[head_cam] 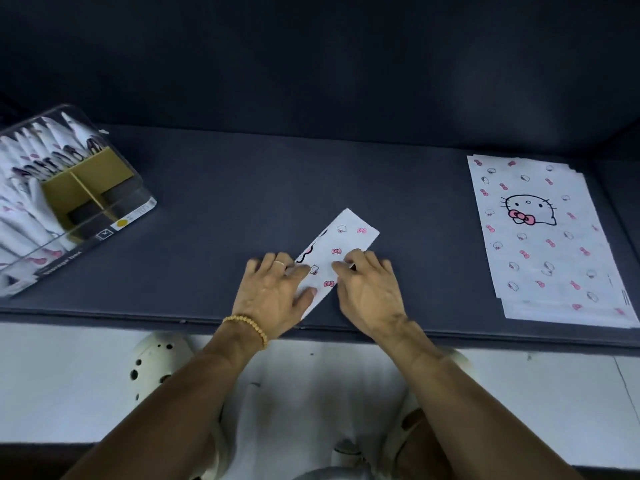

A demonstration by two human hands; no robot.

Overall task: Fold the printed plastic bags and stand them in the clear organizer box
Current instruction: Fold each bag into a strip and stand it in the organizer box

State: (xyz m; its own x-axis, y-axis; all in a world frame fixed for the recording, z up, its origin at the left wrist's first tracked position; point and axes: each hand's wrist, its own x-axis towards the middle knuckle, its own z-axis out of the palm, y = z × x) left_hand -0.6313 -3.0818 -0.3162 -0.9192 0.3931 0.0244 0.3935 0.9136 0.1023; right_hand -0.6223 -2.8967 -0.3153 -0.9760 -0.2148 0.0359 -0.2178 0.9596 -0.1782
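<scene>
A white printed plastic bag (pixel 341 242), folded into a long narrow strip, lies at an angle near the front edge of the dark table. My left hand (pixel 273 292) lies on its near left part with fingers spread flat and the thumb on the strip. My right hand (pixel 369 289) is at the strip's right edge, its curled fingertips pinching the edge. A stack of flat printed bags (pixel 540 237) lies at the right. The clear organizer box (pixel 104 216) stands at the far left, with several folded bags upright inside.
A brown cardboard divider (pixel 86 188) fills the box's right end. The dark table (pixel 242 188) has a raised dark back wall. Below the front edge are a pale floor and a white perforated shoe (pixel 156 362).
</scene>
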